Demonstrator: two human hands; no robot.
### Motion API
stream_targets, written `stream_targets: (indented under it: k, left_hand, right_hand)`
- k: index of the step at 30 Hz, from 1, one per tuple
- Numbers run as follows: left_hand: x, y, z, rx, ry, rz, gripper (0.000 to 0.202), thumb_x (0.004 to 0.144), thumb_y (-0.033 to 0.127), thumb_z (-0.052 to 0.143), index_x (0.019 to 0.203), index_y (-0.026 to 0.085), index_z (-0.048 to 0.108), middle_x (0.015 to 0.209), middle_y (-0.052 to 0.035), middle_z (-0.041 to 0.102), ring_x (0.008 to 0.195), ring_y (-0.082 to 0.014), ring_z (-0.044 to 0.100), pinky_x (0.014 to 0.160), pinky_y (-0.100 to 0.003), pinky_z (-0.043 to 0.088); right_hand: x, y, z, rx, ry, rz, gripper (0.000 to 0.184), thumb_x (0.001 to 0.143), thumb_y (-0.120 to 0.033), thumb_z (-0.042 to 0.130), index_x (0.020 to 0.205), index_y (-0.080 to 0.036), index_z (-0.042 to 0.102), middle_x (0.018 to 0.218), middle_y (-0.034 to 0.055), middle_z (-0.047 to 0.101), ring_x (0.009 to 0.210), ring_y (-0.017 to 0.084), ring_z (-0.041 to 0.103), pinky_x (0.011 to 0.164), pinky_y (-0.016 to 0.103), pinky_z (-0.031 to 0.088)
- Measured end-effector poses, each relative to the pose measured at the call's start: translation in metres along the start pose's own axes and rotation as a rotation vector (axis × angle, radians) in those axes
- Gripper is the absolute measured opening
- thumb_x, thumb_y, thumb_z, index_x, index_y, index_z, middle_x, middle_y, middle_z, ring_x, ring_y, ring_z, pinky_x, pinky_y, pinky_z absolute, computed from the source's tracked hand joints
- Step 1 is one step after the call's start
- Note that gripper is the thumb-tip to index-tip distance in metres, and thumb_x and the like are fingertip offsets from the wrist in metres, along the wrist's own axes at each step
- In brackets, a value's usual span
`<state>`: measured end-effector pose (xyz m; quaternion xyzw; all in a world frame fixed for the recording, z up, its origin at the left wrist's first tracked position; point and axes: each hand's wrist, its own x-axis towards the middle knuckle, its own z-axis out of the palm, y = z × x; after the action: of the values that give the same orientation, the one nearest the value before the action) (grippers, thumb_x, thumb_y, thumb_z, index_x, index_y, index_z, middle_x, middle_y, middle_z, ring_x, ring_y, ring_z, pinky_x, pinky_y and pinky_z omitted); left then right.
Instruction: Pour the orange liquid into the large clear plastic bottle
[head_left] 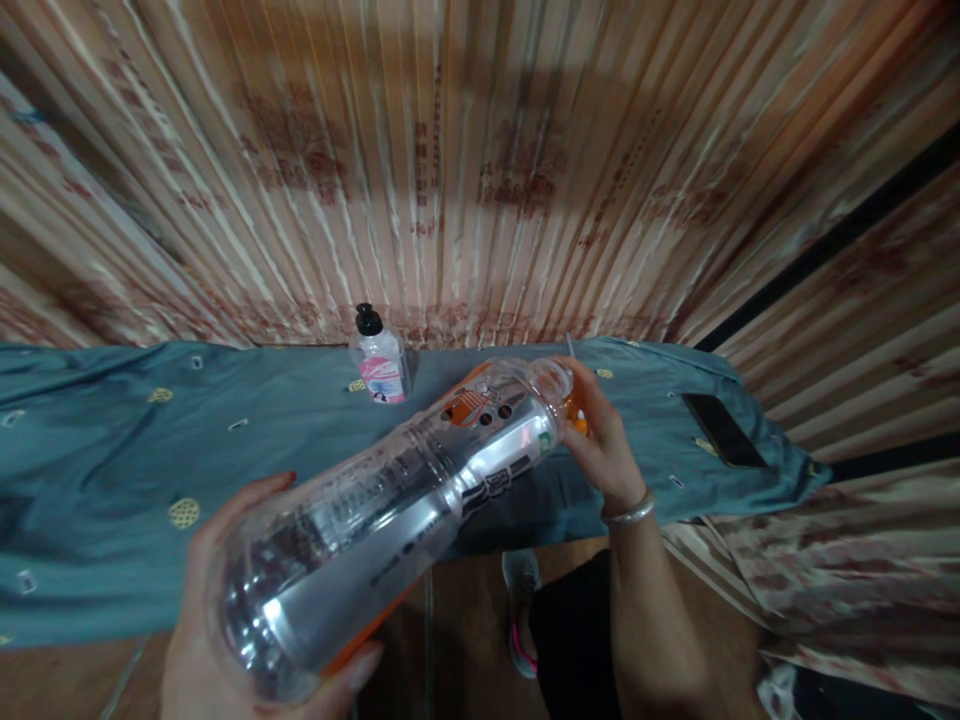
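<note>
A large clear plastic bottle [390,500] with a silver and orange label is held tilted in front of me, its base towards me and its neck away to the right. My left hand [225,610] is wrapped around the base end. At the neck, my right hand [600,435], with a silver bangle on its wrist, is closed on a small orange thing [577,418] that looks like the bottle's cap. My right fingers hide part of it, so whether it is screwed on I cannot tell.
On a long surface covered with green-blue cloth [105,420] stands a small clear bottle [382,370] with a black top and pink label. A dark phone [722,430] lies at the right end. Patterned curtains [465,180] hang behind, with dark poles [840,235] at the right.
</note>
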<state>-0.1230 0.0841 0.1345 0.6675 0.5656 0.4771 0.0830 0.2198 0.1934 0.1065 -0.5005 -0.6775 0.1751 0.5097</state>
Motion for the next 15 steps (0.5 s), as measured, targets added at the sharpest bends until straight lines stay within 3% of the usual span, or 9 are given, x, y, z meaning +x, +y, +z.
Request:
stream_targets:
  k: [11, 15]
  left_hand:
    - [0.0008, -0.0082, 0.0005, -0.02, -0.005, -0.026, 0.086, 0.072, 0.069, 0.074, 0.15, 0.037, 0.056, 0.135, -0.0096, 0.069, 0.106, -0.0391, 0.075, 0.082, -0.055, 0.066]
    - [0.0021, -0.0014, 0.0009, -0.052, -0.027, -0.102, 0.086, 0.072, 0.072, 0.075, 0.148, 0.033, 0.056, 0.137, -0.0111, 0.068, 0.115, -0.0395, 0.073, 0.092, -0.056, 0.063]
  right_hand:
    - [0.003, -0.0054, 0.0019, -0.002, 0.02, -0.006, 0.068, 0.093, -0.062, 0.075, 0.149, -0.026, 0.059, 0.142, 0.0118, 0.072, 0.138, 0.035, 0.065, 0.123, 0.057, 0.05]
    - [0.0038, -0.0029, 0.0034, -0.008, 0.031, -0.021, 0.068, 0.093, -0.063, 0.075, 0.148, -0.027, 0.059, 0.142, 0.0114, 0.072, 0.138, 0.035, 0.065, 0.122, 0.056, 0.05]
